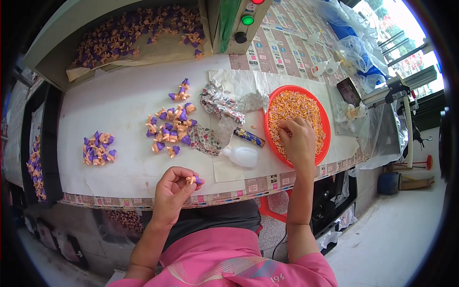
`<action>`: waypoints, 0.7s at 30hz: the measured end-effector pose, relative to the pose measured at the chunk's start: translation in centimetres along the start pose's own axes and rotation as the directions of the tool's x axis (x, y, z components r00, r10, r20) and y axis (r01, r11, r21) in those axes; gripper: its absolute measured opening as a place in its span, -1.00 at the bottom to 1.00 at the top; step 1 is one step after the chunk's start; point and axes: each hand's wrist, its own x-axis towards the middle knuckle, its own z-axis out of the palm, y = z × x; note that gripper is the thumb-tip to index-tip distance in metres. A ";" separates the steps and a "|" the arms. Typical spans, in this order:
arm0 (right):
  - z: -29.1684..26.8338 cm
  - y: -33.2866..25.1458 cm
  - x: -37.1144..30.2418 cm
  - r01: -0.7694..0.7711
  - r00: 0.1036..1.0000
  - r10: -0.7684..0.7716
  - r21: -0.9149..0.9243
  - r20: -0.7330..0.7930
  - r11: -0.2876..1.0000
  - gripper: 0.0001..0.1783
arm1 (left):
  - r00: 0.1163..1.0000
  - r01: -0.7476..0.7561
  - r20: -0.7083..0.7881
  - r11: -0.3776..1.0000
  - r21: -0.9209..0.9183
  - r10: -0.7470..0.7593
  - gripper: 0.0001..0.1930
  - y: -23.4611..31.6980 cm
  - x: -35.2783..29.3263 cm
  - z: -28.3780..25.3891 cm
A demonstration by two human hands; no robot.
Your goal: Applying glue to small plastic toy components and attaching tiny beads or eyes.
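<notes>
My left hand [173, 191] hovers near the table's front edge, its fingers closed on a small purple-and-peach toy piece [194, 180]. My right hand [297, 140] reaches into a round orange tray [270, 105] full of tiny peach-coloured parts, fingertips pressed into the pile; whether it grips one is hidden. Between the hands lies a small white squeeze bottle [242, 156] on its side. A loose pile of purple-and-peach pieces [171, 125] sits on the white table top, with a smaller heap [98, 148] further left.
A crumpled floral cloth [217, 106] and a small dark tube [249, 137] lie by the tray. A shelf at the back holds many more purple pieces [129, 36]. A control box with green and black buttons [241, 21] stands behind. Plastic bags [354, 43] sit at right.
</notes>
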 end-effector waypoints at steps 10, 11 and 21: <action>0.5 -2.8 -1.1 -0.013 0.994 0.026 0.119 -0.103 0.993 -0.90 | 1.000 0.017 -0.013 1.000 -0.021 -0.017 -0.81 1.1 -1.1 -2.6; 0.6 -3.3 -1.4 -0.004 0.995 0.017 0.132 -0.094 0.991 -0.90 | 1.000 0.021 0.010 0.999 -0.035 -0.021 -0.81 1.2 -1.1 -2.9; 2.1 -13.3 -7.4 0.048 0.967 -0.221 0.770 0.123 0.636 -0.85 | 0.999 0.033 -0.004 0.999 -0.003 -0.033 -0.79 1.2 -1.3 -4.7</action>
